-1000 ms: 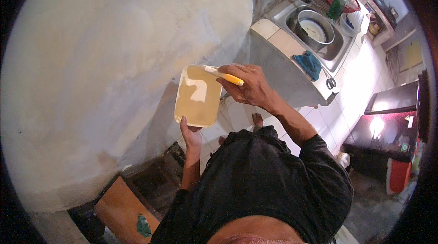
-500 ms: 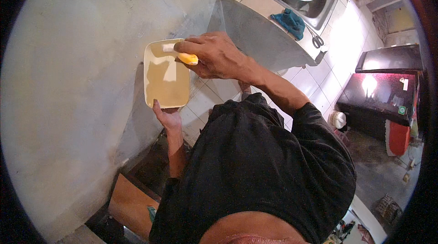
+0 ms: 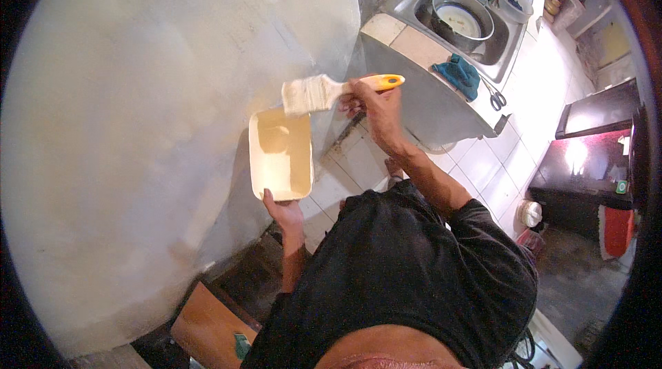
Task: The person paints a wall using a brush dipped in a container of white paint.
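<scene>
My right hand is closed round a wide paintbrush with a yellow and white handle. Its pale, paint-coated bristles point left, toward the wall, over the far rim of a tub. The rectangular cream tub rests in my left hand, which grips its near end with the thumb over the rim. Pale paint shows inside it. To the left rises a wall with whitish, patchy paint; whether the bristles touch it I cannot tell.
Ahead on the right is a tiled counter with a metal sink holding a round pot. A teal cloth and scissors lie near its edge. A brown board leans low at the left.
The paintbrush has come up out of the tub and turned, bristles now toward the wall. The tub and both hands sit farther right and lower in view, as the whole view has shifted.
</scene>
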Demonstrator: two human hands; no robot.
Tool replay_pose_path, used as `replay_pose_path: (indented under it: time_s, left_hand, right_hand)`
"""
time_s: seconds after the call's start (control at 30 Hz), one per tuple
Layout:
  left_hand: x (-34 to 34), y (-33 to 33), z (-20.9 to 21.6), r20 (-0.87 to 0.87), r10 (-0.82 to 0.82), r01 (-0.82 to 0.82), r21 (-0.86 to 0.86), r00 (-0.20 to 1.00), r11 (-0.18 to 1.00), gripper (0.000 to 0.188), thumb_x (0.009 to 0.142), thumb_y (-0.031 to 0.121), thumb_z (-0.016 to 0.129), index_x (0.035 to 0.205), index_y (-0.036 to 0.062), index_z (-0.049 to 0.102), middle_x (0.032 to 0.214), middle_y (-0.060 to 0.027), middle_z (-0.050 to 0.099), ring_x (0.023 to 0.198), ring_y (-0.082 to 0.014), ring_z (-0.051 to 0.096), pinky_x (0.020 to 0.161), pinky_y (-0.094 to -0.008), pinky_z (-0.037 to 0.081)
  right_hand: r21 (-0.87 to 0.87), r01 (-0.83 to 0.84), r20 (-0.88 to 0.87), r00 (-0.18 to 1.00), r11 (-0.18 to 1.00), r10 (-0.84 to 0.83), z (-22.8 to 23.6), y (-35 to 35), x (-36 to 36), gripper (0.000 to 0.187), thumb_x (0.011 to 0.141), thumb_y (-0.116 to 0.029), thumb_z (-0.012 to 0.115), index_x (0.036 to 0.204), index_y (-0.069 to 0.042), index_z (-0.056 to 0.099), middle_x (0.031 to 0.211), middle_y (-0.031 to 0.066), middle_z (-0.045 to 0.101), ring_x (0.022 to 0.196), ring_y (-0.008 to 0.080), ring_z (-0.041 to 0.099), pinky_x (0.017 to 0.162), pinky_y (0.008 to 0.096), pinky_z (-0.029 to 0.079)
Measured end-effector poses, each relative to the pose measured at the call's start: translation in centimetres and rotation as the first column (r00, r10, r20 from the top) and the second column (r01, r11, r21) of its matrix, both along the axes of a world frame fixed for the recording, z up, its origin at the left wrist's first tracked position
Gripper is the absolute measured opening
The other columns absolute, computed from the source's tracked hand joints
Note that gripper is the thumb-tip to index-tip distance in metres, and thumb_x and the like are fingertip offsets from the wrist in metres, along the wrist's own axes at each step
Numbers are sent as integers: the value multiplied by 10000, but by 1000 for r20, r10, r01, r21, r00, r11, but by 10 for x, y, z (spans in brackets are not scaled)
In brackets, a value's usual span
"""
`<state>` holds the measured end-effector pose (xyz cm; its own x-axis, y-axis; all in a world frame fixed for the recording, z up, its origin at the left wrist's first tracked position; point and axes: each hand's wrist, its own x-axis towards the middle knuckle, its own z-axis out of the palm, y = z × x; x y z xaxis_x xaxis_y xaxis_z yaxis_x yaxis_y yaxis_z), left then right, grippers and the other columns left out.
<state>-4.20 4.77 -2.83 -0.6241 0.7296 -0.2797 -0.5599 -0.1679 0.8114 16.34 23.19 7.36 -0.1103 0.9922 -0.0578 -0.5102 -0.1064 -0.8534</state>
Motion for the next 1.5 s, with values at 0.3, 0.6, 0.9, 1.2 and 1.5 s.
replay_pose_path:
  time_s: [0.3,0.6,0.9,1.2,1.5]
  left_hand:
    - [-26,-39,9,-98,20,-25,-55,995,998,621,937,460,393,1407,59,329,1414,-126,386,1300,-313,382,1075,-484,310]
    - [-50,-64,16,-112,44,-43,14,993,999,659,878,508,481,1390,105,379,1386,-90,447,1282,-298,417,1049,-472,345]
    - [-61,-85,15,-137,46,-51,-31,990,998,689,861,529,502,1398,118,374,1396,-88,432,1273,-305,417,1045,-483,332]
    - [-77,-106,18,-171,-56,52,-29,984,998,710,854,537,502,1412,126,349,1419,-97,410,1294,-315,396,1055,-484,325]
    - [-82,-102,43,-232,-118,99,-92,965,991,737,837,558,500,1413,125,341,1400,-95,428,1274,-325,417,1036,-488,342]
  right_hand:
    - [168,304,-481,856,938,-191,67,60,-63,205,913,-157,602,1014,21,587,840,138,665,685,216,674,638,336,585]
    - [-10,413,-161,898,911,-409,-69,62,-91,220,903,-145,624,1025,33,583,869,125,656,718,188,669,675,313,594]
    - [146,446,-137,893,883,-429,-19,69,-99,171,904,-146,598,849,14,618,746,68,645,655,133,646,588,277,572]
    - [329,552,-493,793,766,-358,102,68,-103,148,851,-130,647,840,17,627,710,62,646,589,131,621,531,266,528]
    - [-208,569,125,822,795,-556,-182,41,-104,202,824,-187,640,777,9,641,676,42,640,601,129,617,563,289,517]
